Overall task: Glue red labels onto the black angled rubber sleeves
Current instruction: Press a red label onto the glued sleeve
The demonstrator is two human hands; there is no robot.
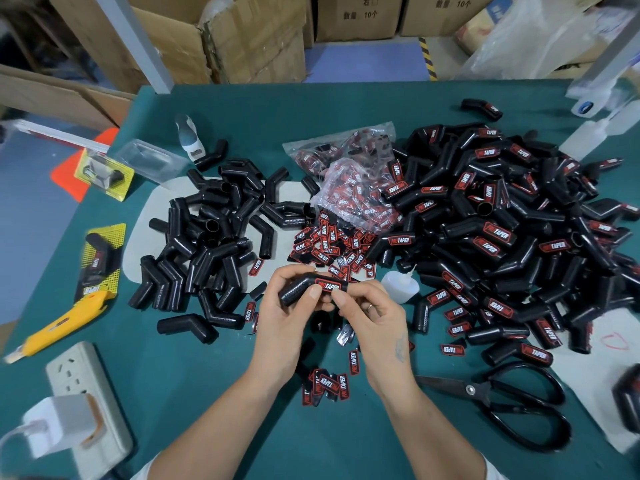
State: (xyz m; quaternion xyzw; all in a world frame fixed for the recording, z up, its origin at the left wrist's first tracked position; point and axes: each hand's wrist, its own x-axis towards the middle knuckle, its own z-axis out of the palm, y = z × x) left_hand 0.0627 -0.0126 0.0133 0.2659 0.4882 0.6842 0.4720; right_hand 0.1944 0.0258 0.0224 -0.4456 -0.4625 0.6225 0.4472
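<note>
Broad teal-green felt work table (pixel 346 105), spread wide to take the sorting. To the right, a sprawling heap of black angled rubber sleeves already carrying red labels (pixel 502 216), seemingly the finished side. To the left, a smaller pile of bare black angled rubber sleeves (pixel 207 237), kept apart, probably as stock awaiting labels. Between them, a crumpled clear plastic bag of red labels (pixel 346 181), spilling loose red-and-black printed labels (pixel 329 244) within easy reach. Large black-handled scissors (pixel 502 403) parked at the lower right. Small translucent glue bottle (pixel 400 284) lying just beside the hands, near for the next dab. At centre, above the table, one black angled sleeve (pixel 301 289), gripped by the left hand (pixel 287 306), fingers curled round it to steady it. Right hand (pixel 367 306) pinching its labelled end, thumb on the red label (pixel 330 285), likely seating it in the glue.
</note>
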